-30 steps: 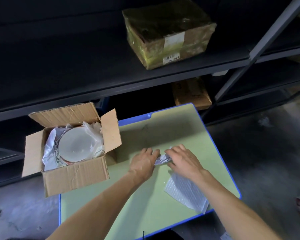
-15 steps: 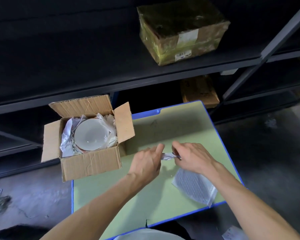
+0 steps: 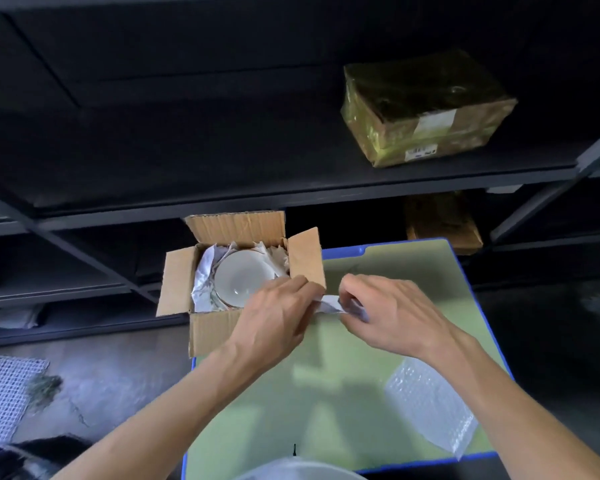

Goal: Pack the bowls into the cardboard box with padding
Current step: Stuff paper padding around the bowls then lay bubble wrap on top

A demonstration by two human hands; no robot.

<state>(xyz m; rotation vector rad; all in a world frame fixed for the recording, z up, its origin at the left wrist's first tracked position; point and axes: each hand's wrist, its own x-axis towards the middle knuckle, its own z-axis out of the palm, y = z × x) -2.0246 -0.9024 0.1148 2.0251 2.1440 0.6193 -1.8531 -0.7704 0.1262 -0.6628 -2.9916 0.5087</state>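
while left fingers (image 3: 297, 285) and right fingers (image 3: 361, 283) pinch the padding (image 3: 330, 303) — bowl (image 3: 242, 277) sits boxed beside.

Brown cardboard box (image 3: 222, 327) just beyond the left hand (image 3: 278, 320), ribbed lines on its flaps; inside it a plain white bowl (image 3: 245, 278) on crumpled white paper (image 3: 203, 282); pinched between that hand and the right hand (image 3: 388, 313), a white scrap (image 3: 329, 303); under both hands the table (image 3: 343, 393) is pale green, edged bright blue; by the right wrist, clear bubble wrap (image 3: 430, 407), dotted all over; far beyond the right hand, a yellowish-brown parcel (image 3: 426, 109) with a white label on a black shelf (image 3: 222, 150); left of the left arm, white grid-patterned mesh (image 3: 4, 389).
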